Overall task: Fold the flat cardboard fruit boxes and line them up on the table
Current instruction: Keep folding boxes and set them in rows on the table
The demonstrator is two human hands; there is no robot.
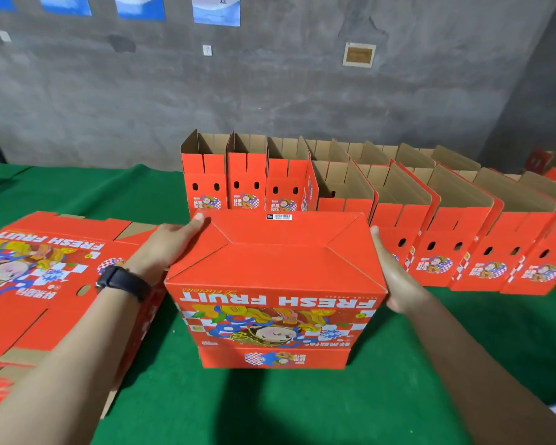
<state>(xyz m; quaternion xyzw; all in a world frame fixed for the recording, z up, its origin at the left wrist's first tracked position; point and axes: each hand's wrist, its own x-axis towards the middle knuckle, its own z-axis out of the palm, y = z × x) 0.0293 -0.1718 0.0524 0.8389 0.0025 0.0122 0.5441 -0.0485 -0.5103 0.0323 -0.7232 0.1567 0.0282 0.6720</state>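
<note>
Flat palms clamp box (276, 261) ends, left hand (170, 245) and right hand (395, 271), fingers straight. Bottom-up, long axis left-right; row (437, 239) just behind, seemingly nearer right hand.

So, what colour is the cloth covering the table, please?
The table cloth is plain green; the head view shows it.

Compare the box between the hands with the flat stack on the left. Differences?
The box is folded up, closed flaps on top; the stack lies flat, unfolded. The box sits between the left hand and right hand; no hand holds the stack. Both are red with the same FRESH FRUIT print, on the green table.
</note>
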